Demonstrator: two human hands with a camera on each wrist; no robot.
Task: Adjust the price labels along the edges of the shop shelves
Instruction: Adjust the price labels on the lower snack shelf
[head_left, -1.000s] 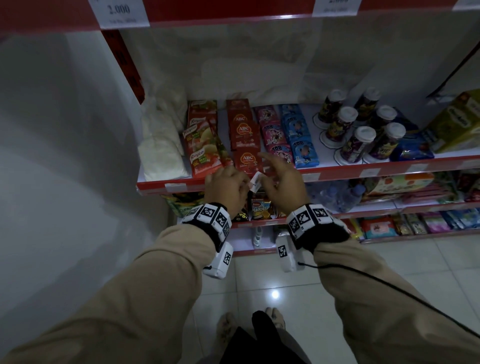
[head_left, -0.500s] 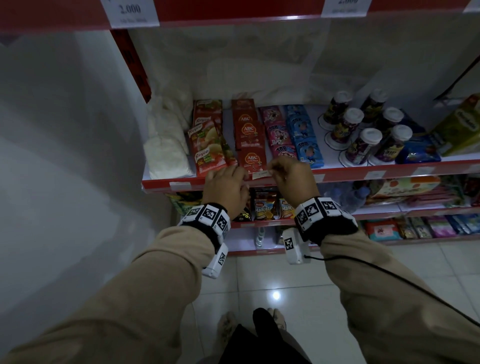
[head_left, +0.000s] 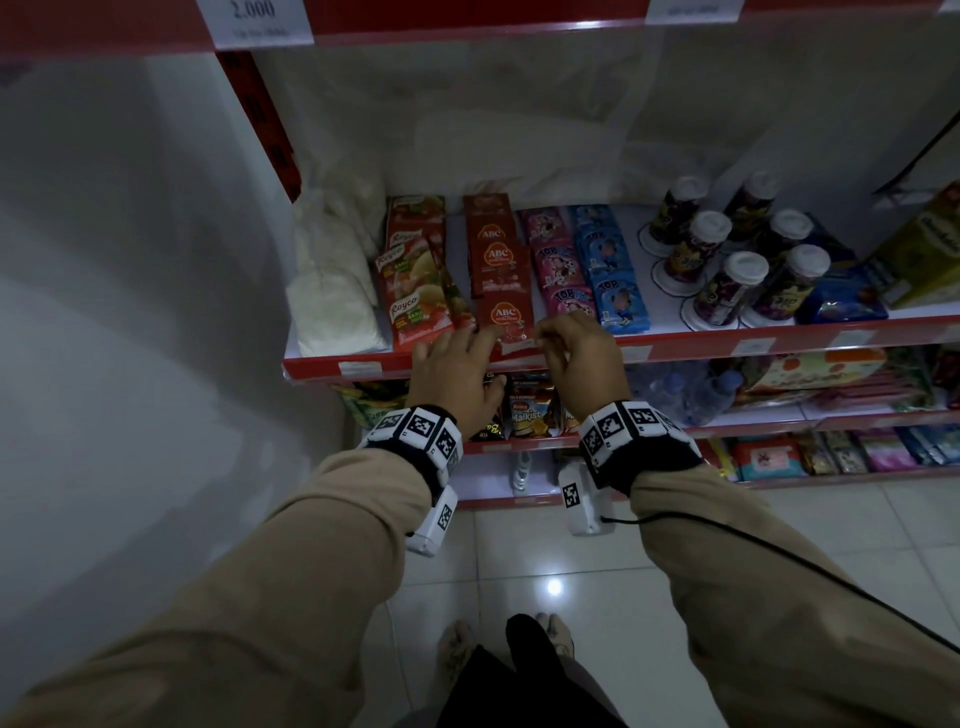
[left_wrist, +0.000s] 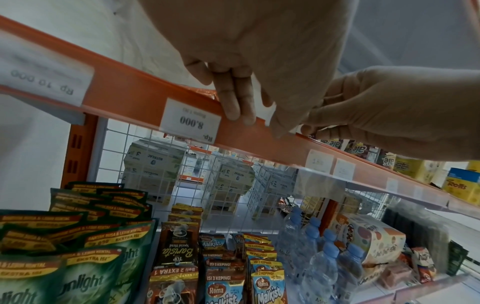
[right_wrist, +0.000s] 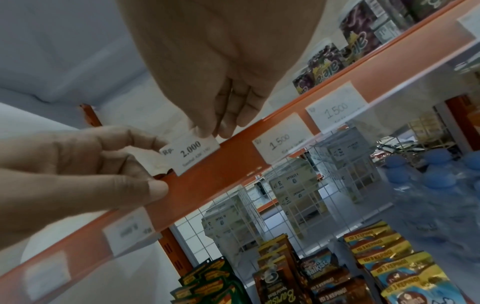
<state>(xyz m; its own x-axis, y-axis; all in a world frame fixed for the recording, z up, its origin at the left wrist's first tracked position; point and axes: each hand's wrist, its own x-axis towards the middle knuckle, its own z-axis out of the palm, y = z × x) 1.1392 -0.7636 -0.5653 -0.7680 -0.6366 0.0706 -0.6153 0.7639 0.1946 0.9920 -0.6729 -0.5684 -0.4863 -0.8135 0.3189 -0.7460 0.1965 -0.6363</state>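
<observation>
Item: shelf edge strip (head_left: 675, 340), red, running left to right across the head view.

Left hand (head_left: 457, 371): fingers (left_wrist: 235, 102) straight and pressed together, resting on the strip; thumb beneath it.

Price label (right_wrist: 191, 153), white, "Rp. 2.000": lies between the hands, long axis along the strip, slightly tilted, not yet seated. It sits just right of the left fingers and directly under the right fingers, so the right hand is judged nearer.

Right hand (head_left: 582, 358): fingers (right_wrist: 226, 115) curled, pinching the label's upper right corner.

Shelf contents, left to right: white bags (head_left: 332, 301), Royco sachets (head_left: 415, 291), ABC sachets (head_left: 501, 270), Top sachets (head_left: 587, 270), lidded cups (head_left: 737, 260).
</observation>
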